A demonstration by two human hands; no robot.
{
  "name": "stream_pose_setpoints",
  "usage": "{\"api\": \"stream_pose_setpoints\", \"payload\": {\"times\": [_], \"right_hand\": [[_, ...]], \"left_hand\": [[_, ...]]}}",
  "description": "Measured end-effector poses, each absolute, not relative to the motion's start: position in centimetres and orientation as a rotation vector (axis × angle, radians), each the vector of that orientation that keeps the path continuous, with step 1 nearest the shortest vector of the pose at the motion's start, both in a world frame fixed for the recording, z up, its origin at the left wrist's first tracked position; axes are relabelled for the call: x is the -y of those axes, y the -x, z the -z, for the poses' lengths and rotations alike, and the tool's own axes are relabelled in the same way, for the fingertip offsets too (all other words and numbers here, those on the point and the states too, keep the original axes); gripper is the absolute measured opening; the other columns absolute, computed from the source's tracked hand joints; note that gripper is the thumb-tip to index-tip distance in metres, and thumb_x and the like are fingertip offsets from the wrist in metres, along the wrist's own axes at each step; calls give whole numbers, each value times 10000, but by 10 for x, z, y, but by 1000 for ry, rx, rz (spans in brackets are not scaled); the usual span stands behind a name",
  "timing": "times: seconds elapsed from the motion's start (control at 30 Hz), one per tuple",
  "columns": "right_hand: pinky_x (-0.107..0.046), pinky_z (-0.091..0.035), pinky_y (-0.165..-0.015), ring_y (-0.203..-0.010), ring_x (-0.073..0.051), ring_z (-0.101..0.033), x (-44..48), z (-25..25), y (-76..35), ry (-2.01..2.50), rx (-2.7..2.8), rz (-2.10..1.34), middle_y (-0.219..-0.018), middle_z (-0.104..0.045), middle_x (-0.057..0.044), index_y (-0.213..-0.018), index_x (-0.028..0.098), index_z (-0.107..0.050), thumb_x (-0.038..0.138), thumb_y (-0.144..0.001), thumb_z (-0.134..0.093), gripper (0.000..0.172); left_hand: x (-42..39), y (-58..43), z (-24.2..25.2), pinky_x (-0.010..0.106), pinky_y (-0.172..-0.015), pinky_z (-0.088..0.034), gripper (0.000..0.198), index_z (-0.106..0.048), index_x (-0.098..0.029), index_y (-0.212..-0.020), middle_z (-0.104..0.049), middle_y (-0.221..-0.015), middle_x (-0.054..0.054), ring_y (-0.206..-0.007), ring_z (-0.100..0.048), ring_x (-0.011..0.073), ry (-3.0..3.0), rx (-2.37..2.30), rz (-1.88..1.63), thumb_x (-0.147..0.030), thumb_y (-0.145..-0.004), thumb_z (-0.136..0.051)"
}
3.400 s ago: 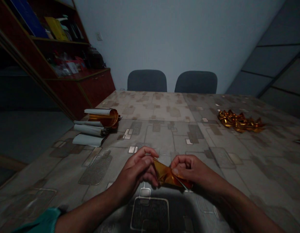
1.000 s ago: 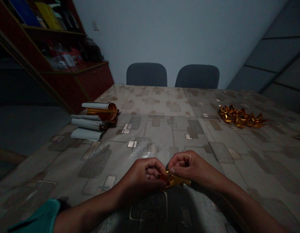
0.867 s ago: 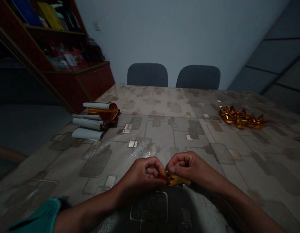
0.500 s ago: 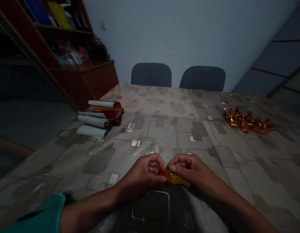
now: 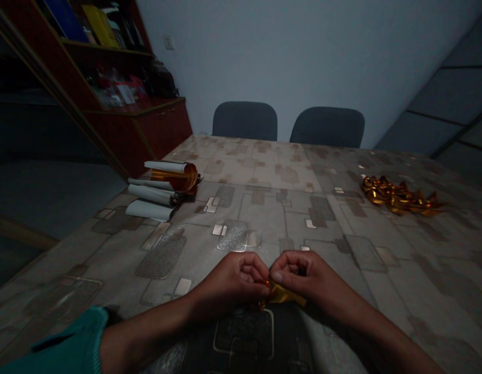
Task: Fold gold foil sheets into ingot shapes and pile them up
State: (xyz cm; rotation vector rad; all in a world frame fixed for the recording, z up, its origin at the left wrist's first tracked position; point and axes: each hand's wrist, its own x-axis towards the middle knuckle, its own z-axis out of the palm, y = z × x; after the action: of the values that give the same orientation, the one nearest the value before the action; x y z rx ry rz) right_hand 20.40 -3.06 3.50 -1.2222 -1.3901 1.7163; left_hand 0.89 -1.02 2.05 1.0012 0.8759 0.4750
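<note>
Between my hands, low in the middle of the head view, is a small piece of shiny gold foil paper (image 5: 283, 296) with folded edges. My left hand (image 5: 244, 278) pinches its left end between thumb and fingers. Its upper edge is gripped by my right hand (image 5: 299, 272), thumb against the bent fingers. The fingertips of both hands nearly meet over the foil and hide part of it. Far to the right on the table lies a cluster of folded gold foil pieces (image 5: 400, 196). At the left rests a stack of curled foil sheets (image 5: 163, 189) with pale backs.
A patterned cloth covers the table (image 5: 264, 208). Beyond its far edge stand two grey chairs, a left chair (image 5: 244, 120) and a right chair (image 5: 328, 126), against the wall. A reddish-brown cabinet (image 5: 163, 124) with loaded shelves stands at the back left.
Both hands keep their pinch on the foil. The foil's free part has tilted slightly, with its right corner pointing lower. The whole view has shifted a little.
</note>
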Motion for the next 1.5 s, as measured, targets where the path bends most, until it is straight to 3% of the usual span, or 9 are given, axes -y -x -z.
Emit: {"api": "stream_pose_setpoints", "payload": {"times": [0.27, 0.47, 0.57, 0.63, 0.73, 0.93, 1.27, 1.37, 1.5], "right_hand": [[-230, -268, -491, -536, -91, -427, 30, -30, -208, 1109, 1371, -1668, -640, -538, 29, -797, 174, -619, 502, -850, -700, 342], [-283, -430, -605, -653, -154, -553, 25, -33, -213, 1091, 1068, -1562, -771, -628, -37, -1038, 176, -661, 561, -950, -509, 424], [-312, -469, -625, -648, -164, -573, 26, -33, -212, 1054, 950, -1608, -830, -667, -71, -1119, 164, -629, 568, -940, -497, 461], [-291, -465, -636, -681, -148, -570, 29, -32, -207, 1054, 1029, -1662, -903, -655, -61, -1116, 179, -622, 457, -872, -648, 370], [-268, -444, -639, -731, -144, -554, 33, -28, -193, 1099, 1233, -1679, -926, -610, -23, -1107, 218, -604, 271, -697, -803, 459], [-281, -409, -624, -681, -152, -527, 32, -24, -180, 1211, 1245, -1441, -733, -573, 6, -839, 210, -587, 357, -740, -741, 235], [-289, -303, -555, -615, -147, -435, 32, -42, -199, 1329, 1415, -1369, -686, -534, -2, -779, 200, -574, 372, -789, -661, 193], [-294, -297, -549, -608, -153, -439, 32, -44, -200, 1344, 1431, -1349, -683, -541, -8, -774, 205, -567, 386, -793, -644, 198], [-287, -319, -558, -615, -149, -449, 31, -41, -198, 1303, 1398, -1276, -667, -516, 11, -755, 211, -554, 394, -830, -629, 212]], "left_hand": [[8, -8, -18, 207, -546, -426, 324, -641, -140, -820, -662, -690, -7, -560, -578, 92, -1004, -858, -499, -226, -586, -849], [10, -9, -24, 197, -520, -452, 399, -595, -150, -784, -668, -672, -12, -550, -605, 98, -895, -873, -604, -299, -584, -906], [11, -11, -27, 220, -646, -526, 416, -626, -155, -885, -723, -823, 24, -703, -677, 130, -759, -896, -711, -292, -614, -909], [12, -12, -29, 255, -813, -537, 425, -646, -165, -983, -743, -925, 43, -841, -703, 156, -680, -864, -782, -259, -650, -894], [15, -15, -30, 308, -930, -504, 450, -647, -179, -1068, -751, -985, 62, -954, -702, 204, -630, -814, -837, -231, -681, -871], [19, -17, -26, 322, -840, -516, 343, -680, -176, -888, -739, -879, 41, -874, -695, 221, -772, -826, -829, -303, -643, -883], [8, -5, -31, 287, -792, -534, 272, -735, -139, -879, -765, -852, 69, -812, -697, 192, -1126, -930, -881, -359, -734, -803], [9, -6, -29, 271, -708, -544, 333, -749, -112, -842, -772, -793, 97, -708, -698, 174, -1064, -956, -817, -426, -741, -795], [12, -10, -24, 280, -698, -564, 431, -753, -106, -947, -784, -870, 132, -791, -734, 219, -967, -917, -775, -452, -704, -833]]}}
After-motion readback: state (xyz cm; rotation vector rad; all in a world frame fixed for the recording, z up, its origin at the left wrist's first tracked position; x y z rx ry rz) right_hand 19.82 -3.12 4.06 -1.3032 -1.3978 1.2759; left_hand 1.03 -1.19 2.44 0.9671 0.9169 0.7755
